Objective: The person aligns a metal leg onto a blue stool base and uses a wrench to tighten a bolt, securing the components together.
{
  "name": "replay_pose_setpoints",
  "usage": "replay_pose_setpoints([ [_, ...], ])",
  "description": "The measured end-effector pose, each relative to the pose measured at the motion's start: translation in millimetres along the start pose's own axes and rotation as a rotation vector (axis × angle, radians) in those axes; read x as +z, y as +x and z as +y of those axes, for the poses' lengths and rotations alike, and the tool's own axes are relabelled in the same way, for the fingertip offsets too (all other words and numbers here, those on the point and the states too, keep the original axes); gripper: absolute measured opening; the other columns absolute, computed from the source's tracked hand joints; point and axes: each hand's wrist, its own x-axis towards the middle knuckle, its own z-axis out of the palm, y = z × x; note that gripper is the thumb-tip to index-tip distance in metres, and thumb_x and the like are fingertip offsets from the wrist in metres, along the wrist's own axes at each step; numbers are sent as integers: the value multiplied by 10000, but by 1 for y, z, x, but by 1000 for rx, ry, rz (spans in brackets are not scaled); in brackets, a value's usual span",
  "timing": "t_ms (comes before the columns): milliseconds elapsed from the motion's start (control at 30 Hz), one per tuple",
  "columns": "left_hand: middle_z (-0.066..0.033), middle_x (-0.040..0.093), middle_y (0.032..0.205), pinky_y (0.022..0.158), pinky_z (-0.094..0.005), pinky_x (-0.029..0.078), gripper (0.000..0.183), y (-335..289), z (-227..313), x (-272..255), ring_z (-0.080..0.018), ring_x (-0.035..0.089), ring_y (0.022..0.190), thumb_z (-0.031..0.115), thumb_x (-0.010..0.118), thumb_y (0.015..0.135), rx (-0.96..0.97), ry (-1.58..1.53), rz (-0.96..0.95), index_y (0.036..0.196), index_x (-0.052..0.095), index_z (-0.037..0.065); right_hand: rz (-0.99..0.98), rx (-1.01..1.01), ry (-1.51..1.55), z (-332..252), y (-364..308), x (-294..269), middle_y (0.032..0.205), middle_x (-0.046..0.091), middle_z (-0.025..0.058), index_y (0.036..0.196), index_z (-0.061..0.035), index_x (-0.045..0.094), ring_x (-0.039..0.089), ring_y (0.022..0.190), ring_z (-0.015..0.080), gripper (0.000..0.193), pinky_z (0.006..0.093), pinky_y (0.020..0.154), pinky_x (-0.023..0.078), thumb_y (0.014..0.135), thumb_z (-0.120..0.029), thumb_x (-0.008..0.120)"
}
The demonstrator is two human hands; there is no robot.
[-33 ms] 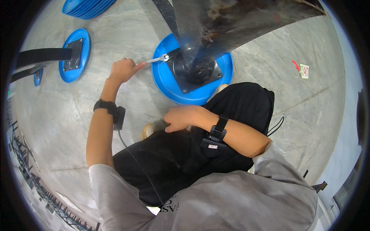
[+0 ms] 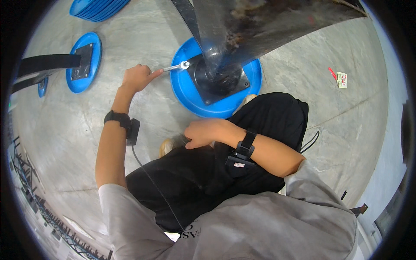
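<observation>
My left hand [image 2: 138, 78] is closed round the handle of a silver wrench [image 2: 173, 67]. The wrench head sits at the left corner of a black square base plate [image 2: 208, 96], over what looks like a bolt there. That plate lies in a round blue dish-shaped base [image 2: 184, 97], and a dark metal column [image 2: 255, 32] rises from it, hiding the far part. Over my black-trousered lap, near the knee, my right hand [image 2: 203, 132] has its fingers curled; a small dark bit shows by the fingertips, too hidden to name.
To the left, another blue base [image 2: 96, 60] carries a black plate and a curved black bar [image 2: 47, 64]. A stack of blue dishes [image 2: 97, 11] stands at the far left. A paper tag [image 2: 342, 80] with a red strip lies on the grey floor at right.
My left hand has shifted very slightly to the left with the wrench in it. My right hand stays where it was.
</observation>
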Motion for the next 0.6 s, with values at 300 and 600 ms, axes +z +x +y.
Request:
replay_pose_setpoints([
  [300, -177, 624, 729, 655, -436, 464, 718, 7, -3, 19, -341, 608, 726, 677, 384, 798, -73, -76, -50, 654, 632, 20, 45, -17, -8, -1, 2, 4, 797, 622, 206, 827, 31, 632, 593, 772, 367, 414, 434, 702, 463, 800, -372, 541],
  [600, -32, 436, 541, 514, -357, 420, 476, -65, 80, 60, -176, 441, 490, 454, 383, 906, -484, -1240, -348, 747, 556, 40, -8, -49, -58, -1, 0, 2, 801, 634, 183, 821, 12, 644, 595, 790, 346, 395, 422, 713, 459, 804, -367, 532],
])
